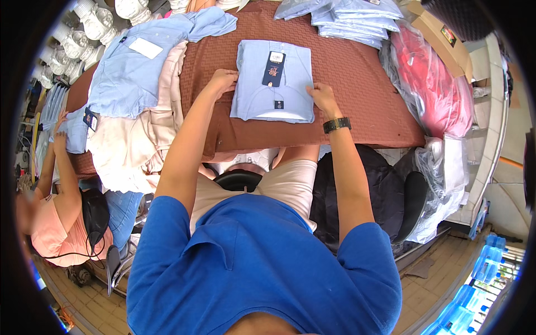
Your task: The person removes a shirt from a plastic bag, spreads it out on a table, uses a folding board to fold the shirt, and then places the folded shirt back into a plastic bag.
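Note:
A folded light blue shirt lies flat on the brown cloth-covered table in front of me. Its dark blue hang tag rests on the front, with a small dark label below it near the near edge. At the shirt's left side, my left hand has its fingers closed on the edge. Lower down on the opposite side, my right hand pinches the right edge between thumb and fingers. The fingertips of both hands are partly hidden at the cloth.
To the left, an unfolded light blue shirt lies over beige cloth. Bagged folded shirts are stacked at the back right, near a red plastic-wrapped bundle and a cardboard box. A co-worker handles blue clothing at the far left.

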The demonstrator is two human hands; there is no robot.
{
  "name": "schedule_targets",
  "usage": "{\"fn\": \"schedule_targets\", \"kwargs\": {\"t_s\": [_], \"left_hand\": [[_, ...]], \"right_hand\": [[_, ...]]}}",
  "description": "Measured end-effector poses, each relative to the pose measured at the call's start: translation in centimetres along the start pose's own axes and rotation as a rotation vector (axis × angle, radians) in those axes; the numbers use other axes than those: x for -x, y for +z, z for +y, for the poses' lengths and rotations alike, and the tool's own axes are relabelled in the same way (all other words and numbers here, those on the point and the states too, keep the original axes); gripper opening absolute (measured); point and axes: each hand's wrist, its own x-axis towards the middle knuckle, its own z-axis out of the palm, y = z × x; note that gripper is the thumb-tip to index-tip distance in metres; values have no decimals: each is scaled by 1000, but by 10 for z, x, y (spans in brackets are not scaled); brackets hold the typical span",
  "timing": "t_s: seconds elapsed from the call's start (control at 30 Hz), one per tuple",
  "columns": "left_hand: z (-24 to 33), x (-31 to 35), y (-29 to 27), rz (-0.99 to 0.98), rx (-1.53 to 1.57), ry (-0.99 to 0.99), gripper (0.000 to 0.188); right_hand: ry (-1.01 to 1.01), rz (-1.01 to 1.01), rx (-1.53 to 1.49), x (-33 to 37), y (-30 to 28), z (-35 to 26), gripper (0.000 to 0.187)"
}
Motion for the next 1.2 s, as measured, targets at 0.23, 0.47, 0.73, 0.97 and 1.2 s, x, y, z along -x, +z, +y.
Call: {"fn": "schedule_targets", "kwargs": {"t_s": [0.23,0.47,0.73,0.97,1.2], "left_hand": [[4,-1,14,260,-482,243,25],[16,-27,13,224,-414,253,53],[18,-14,30,354,-558,342,53],[9,96,23,294,-849,318,49],[-30,120,17,171,-630,237,32]], "right_hand": [[4,15,-87,-3,-6,13,34],[2,134,79,1,2,-2,33],[-25,96,-30,-8,3,12,33],[-75,43,145,57,-31,8,25],[-80,37,115,79,-15,6,29]]}}
